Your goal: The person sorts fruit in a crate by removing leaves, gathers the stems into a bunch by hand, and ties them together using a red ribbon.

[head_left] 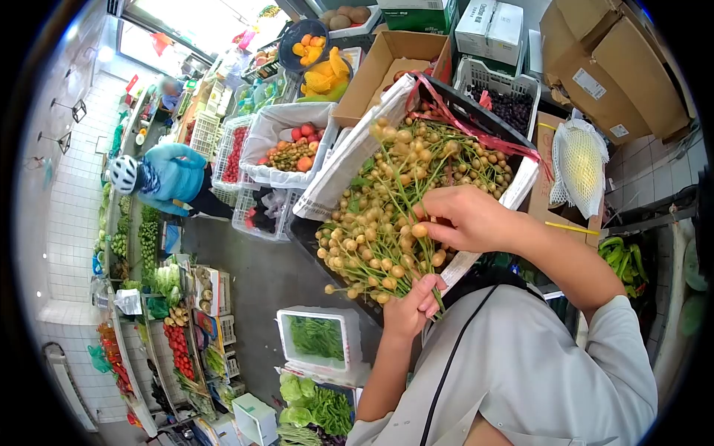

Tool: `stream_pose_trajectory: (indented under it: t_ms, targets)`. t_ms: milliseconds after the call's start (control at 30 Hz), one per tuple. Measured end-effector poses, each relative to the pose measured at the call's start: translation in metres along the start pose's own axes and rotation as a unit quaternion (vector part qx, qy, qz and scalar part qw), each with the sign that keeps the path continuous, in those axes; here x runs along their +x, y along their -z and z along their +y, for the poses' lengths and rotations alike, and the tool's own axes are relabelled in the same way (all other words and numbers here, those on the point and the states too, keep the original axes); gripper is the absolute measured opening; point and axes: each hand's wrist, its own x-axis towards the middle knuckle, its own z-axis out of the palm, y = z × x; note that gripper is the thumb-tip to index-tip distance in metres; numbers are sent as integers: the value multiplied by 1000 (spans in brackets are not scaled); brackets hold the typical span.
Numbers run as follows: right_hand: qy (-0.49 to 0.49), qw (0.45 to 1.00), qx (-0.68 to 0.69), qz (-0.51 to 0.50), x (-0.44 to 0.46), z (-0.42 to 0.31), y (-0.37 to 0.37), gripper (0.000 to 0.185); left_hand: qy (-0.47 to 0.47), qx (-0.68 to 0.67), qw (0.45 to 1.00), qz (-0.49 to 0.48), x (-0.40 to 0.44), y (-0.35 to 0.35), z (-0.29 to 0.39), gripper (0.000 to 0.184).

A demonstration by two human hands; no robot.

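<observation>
A bunch of small round yellow-brown fruit on long green stems, wampees or longans by the look of it, lies over the near part of a crate. My left hand is closed round the gathered stem ends at the crate's near edge. Above it, my right hand has thumb and fingers pinched together at the bunch; one fruit shows at the thumb tip. My fingers partly hide what they grip there. More of the same fruit fills the crate behind, beside a pink-red ribbon.
White-lined fruit basket and clear plastic crate stand left of the fruit crate. Dark grapes and cardboard boxes lie beyond. A foam box of greens sits on the floor side. A person in blue with a helmet stands across the aisle.
</observation>
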Motion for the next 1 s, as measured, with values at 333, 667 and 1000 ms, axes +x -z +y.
stream_pose_trajectory:
  t_ms: [333,667,1000]
  targets:
    - [-210,953,213,-48,-3,23,-18,21,-33,-1,999,-17,0,6,-4,14]
    - [-43,987,-138,-71,5,20,-9,19,-31,-22,999,-36,1,7,-5,18]
    - [204,927,-259,-179,7,42,22,34,-57,-80,995,-3,4,15,-8,15]
